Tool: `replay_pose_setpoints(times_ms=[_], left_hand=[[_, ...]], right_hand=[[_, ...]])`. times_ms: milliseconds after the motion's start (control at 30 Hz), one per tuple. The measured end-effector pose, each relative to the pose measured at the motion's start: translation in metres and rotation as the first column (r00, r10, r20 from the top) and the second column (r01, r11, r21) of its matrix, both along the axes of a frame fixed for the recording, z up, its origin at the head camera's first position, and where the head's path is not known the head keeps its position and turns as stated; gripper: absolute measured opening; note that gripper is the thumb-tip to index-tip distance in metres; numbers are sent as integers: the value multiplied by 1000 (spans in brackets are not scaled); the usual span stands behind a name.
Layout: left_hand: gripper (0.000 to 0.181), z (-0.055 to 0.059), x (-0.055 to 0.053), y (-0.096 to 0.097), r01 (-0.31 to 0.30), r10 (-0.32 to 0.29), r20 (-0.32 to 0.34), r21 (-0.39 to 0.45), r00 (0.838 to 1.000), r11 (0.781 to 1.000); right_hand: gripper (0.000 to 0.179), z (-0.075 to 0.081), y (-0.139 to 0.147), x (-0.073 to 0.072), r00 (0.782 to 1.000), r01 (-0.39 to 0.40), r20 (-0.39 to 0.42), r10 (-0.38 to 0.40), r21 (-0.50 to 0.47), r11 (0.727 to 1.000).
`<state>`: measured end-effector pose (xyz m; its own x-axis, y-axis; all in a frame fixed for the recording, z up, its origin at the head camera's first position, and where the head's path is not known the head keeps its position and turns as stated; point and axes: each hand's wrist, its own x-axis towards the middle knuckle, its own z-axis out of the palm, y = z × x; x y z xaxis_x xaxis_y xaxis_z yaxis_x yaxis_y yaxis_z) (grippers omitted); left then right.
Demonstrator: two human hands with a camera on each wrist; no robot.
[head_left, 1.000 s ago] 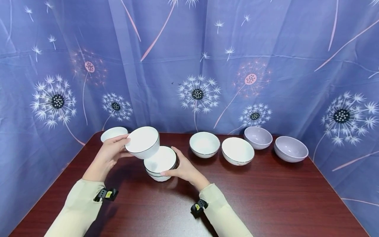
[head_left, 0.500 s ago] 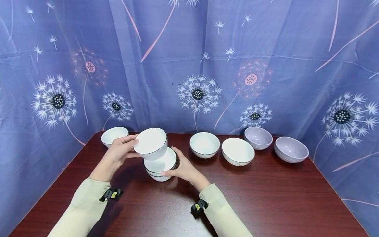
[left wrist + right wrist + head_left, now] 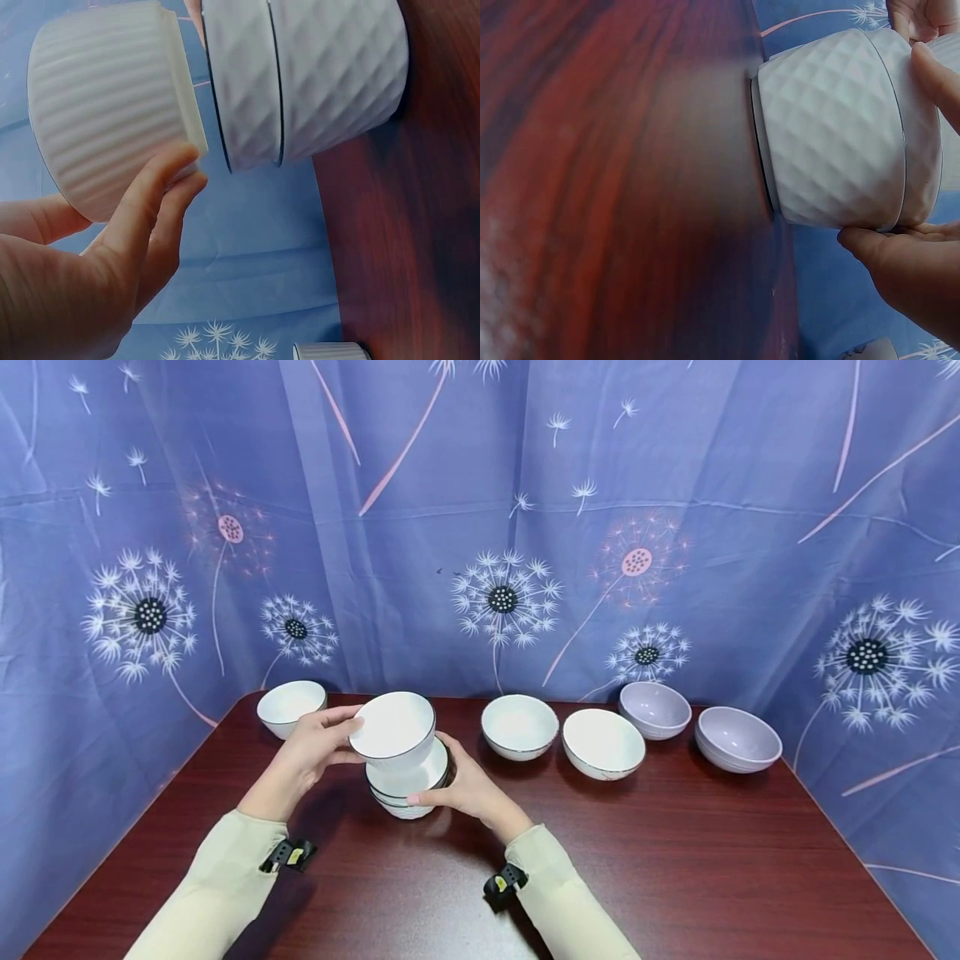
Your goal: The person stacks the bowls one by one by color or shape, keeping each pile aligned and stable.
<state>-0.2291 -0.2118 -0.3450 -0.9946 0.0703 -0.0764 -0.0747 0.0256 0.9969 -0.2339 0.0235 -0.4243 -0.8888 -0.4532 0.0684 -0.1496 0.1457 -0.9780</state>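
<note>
My left hand (image 3: pixel 315 750) pinches a white bowl (image 3: pixel 393 727) with a thin dark rim, thumb at the rim and fingers under the base. In the left wrist view vertical ribs cover this bowl's outside (image 3: pixel 112 105). It hangs just above a nested stack of two white bowls (image 3: pixel 405 810), hiding part of the stack's mouth; a narrow gap shows between base and upper rim. The stacked bowls (image 3: pixel 829 135) have a diamond-patterned outside and dark rims, and stand upright on the table. Around the stack's right side my right hand (image 3: pixel 468 783) grips, thumb at the front.
Another white bowl (image 3: pixel 292 706) stands at the back left of the dark red wooden table (image 3: pixel 675 860). To the right are two white bowls, one farther back (image 3: pixel 519 727) and one nearer (image 3: pixel 603 743), then two lilac bowls (image 3: pixel 654 710). A blue dandelion-print curtain (image 3: pixel 405 568) hangs behind.
My left hand has carried the ribbed bowl to the right and slightly down, from the stack's upper left to over it. My right hand has stayed on the stack.
</note>
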Motion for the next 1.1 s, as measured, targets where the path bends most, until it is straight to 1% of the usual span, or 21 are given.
replay_pose_setpoints(times_ms=[167, 400, 500, 867, 1100], left_hand=[[46, -3, 0, 2, -6, 7, 9, -54, 1000, 999], [45, -5, 0, 6, -7, 9, 24, -81, 1000, 997], [44, -6, 0, 8, -12, 15, 31, -91, 999, 996], [42, -9, 2, 13, 2, 1, 30, -103, 1000, 995], [42, -12, 2, 15, 3, -1, 21, -104, 1000, 995]], right_hand=[[100, -1, 0, -1, 1000, 3, -9, -3, 1, 1000], [103, 0, 0, 0, 1000, 12, -9, -12, 0, 1000], [104, 0, 0, 0, 1000, 15, -23, -15, 0, 1000], [99, -1, -1, -1, 998, -5, -60, 3, -26, 1000], [97, -2, -2, -1, 999, -20, -29, 18, -71, 997]])
